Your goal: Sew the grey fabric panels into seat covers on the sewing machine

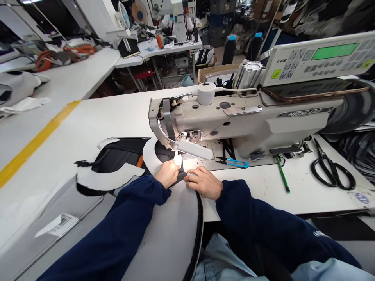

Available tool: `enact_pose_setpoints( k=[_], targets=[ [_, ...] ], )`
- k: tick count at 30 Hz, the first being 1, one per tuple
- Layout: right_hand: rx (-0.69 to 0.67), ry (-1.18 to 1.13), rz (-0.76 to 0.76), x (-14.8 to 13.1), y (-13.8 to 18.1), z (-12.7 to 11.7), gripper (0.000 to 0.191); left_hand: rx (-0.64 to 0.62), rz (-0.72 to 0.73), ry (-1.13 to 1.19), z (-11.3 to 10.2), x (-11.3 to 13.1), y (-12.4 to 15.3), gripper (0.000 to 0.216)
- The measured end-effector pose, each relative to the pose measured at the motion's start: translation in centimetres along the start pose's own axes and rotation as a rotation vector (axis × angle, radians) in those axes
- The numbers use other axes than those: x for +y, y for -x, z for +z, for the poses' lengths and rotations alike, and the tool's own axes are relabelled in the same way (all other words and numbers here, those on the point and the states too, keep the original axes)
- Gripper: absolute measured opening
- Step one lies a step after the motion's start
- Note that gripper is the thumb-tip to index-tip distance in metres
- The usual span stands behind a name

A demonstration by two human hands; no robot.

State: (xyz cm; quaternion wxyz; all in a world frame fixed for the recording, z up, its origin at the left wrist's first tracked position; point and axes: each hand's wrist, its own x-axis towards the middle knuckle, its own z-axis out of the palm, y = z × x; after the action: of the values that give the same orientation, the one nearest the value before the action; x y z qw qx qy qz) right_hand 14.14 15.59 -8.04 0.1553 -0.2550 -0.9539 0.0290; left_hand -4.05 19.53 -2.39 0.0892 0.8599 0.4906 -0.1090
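A large padded cover (172, 226) with grey backing, black panels and white curved edge pieces lies across the table and hangs over my lap. My left hand (167, 173) is closed on the cover's edge, beside a small white flap just in front of the sewing machine (205, 121). Close by on the right, my right hand (205, 182) has its fingers curled onto the same edge, with the fingertips near the left hand's. The machine's needle area is partly hidden behind a pale guard bar (195, 149).
Blue thread snips (234, 162), a green pen (283, 175) and black scissors (332, 169) lie right of the hands. A control panel (319, 58) and a phone (316, 91) sit above the machine. A yellow stripe (38, 140) marks the table at left.
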Motion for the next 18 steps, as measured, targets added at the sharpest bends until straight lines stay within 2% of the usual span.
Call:
enact_pose_setpoints(
  k=[9, 14, 18],
  targets=[
    [-0.019, 0.038, 0.094, 0.7, -1.5, 0.1, 0.013, 0.129, -0.08, 0.128, 0.7, -0.2, -1.1, 0.034],
    [0.049, 0.035, 0.142, 1.7, -2.2, 0.7, 0.01, 0.174, -0.087, 0.155, 1.3, -0.9, -2.2, 0.035],
    [0.097, 0.009, 0.186, 2.5, -2.9, 1.0, 0.017, 0.206, -0.039, 0.157, 1.0, -1.4, -2.9, 0.032]
  ],
)
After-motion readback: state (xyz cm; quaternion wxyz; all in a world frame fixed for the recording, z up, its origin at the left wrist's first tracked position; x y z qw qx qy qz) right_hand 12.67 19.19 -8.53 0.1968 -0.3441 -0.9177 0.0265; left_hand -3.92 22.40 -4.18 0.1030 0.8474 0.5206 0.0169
